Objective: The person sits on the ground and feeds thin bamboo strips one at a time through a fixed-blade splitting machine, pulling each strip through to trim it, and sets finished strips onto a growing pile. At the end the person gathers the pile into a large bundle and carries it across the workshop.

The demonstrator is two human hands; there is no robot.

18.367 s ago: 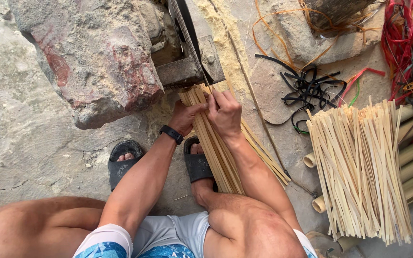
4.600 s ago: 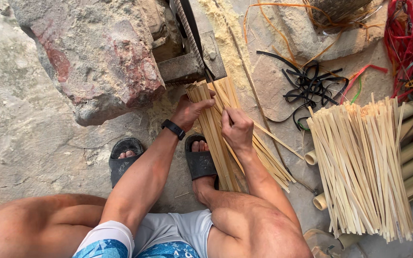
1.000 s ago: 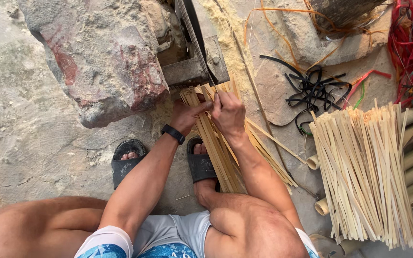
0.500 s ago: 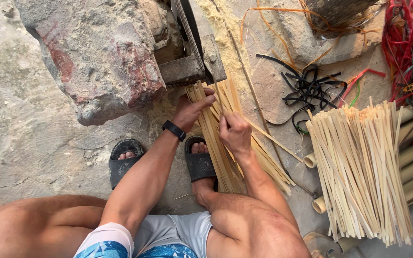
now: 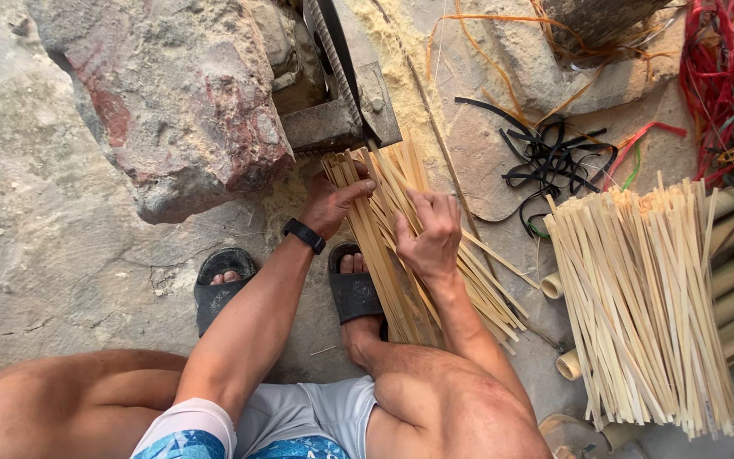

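Nearest the camera, the right hand [image 5: 428, 234] rests on the bundle of bamboo strips [image 5: 409, 255], its fingers [image 5: 435, 208] curled and pinching a strip or two near the middle. The bundle lies on the floor over the right sandal [image 5: 354, 289], its long axis running away from the person and a little left. Farther along, the left hand [image 5: 333, 200] lies flat on the strips, fingers loosely spread, pressing them by the metal blade fixture [image 5: 341, 110] under the large rock [image 5: 180, 102].

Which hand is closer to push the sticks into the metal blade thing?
Probably the left hand: its fingers already rest on the bamboo strips just below the metal blade block. The right hand sits farther back.
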